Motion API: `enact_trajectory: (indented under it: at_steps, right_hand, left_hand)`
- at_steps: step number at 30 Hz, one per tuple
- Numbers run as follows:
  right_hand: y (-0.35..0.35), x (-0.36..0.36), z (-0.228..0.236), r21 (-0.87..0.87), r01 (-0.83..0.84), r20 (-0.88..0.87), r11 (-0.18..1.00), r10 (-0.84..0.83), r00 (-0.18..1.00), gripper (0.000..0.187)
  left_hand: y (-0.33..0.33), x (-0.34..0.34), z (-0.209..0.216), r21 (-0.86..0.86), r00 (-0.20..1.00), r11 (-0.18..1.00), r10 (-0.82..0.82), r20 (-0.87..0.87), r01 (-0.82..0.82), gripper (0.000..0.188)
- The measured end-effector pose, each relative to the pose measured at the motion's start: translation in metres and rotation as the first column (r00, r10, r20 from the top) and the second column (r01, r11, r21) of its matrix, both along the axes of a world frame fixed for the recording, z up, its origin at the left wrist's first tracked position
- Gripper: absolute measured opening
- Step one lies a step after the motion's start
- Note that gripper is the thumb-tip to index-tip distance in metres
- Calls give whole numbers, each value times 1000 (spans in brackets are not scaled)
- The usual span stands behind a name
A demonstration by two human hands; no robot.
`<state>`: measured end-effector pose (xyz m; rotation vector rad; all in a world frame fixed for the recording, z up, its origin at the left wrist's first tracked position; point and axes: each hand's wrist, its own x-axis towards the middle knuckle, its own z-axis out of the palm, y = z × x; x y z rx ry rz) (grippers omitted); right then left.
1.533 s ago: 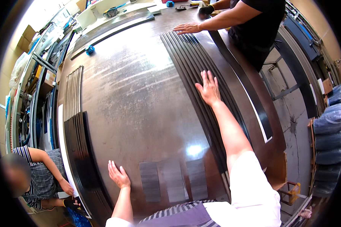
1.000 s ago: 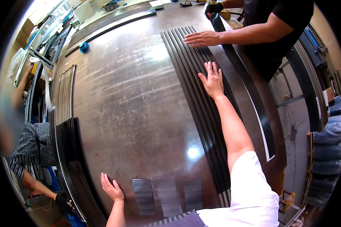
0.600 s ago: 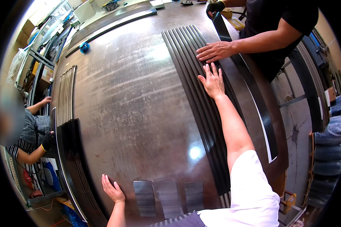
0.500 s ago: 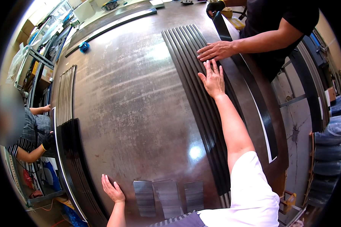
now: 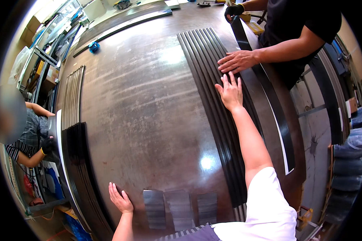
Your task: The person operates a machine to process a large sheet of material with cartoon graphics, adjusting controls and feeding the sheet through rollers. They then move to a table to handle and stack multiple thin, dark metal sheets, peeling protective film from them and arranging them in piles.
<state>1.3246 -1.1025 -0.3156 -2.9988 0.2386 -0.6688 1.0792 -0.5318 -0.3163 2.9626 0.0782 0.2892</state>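
Observation:
My right hand point(image 5: 232, 94) lies flat with fingers spread on a long dark ribbed panel point(image 5: 213, 92), which runs from the far side of the table toward me. Just beyond my fingertips, a co-worker's bare hand point(image 5: 239, 61) also rests flat on this panel. Down on the brown tabletop point(image 5: 149, 120), at the near left, my left hand point(image 5: 121, 199) is laid open and holds nothing. To its right are several small dark grey rectangular pieces point(image 5: 153, 209), side by side.
Along the left edge lie a lighter ribbed panel point(image 5: 73, 96) and a glossy black one point(image 5: 77, 152). A black strip point(image 5: 265, 88) with a white edge lies along the right side. A small blue object point(image 5: 94, 47) sits far left. Another person point(image 5: 30, 128) is at the left.
The whole view has shifted slightly. My hands and the co-worker's bare hand keep nearly the same places on the table and panel. The person at the left has moved a little.

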Motion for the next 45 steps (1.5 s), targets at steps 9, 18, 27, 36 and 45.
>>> enact_trajectory:
  at_steps: [9, 18, 27, 36, 45]
  right_hand:
    - [19, -46, 30, 227, 1, 177, 974, -42, 983, 43]
    - [74, -161, 67, 344, -78, 162, 936, 23, 986, 42]
    - [125, -266, 88, 554, -99, 74, 827, 70, 995, 37]
    - [210, -353, 97, 645, -282, 5, 710, 365, 931, 28]
    - [204, -367, 96, 641, -169, -8, 749, 226, 974, 29]
  left_hand:
    - [0, 0, -1, -1, 1000, 1000, 3, 9, -3, 52]
    - [2, -1, -2, -20, 999, 1000, 12, 35, -11, 53]
    - [5, -5, -6, -15, 998, 999, 38, 54, -37, 53]
    - [8, -3, -12, -18, 997, 1000, 21, 77, -20, 52]
    - [13, -3, -18, 2, 996, 1000, 4, 89, -4, 52]
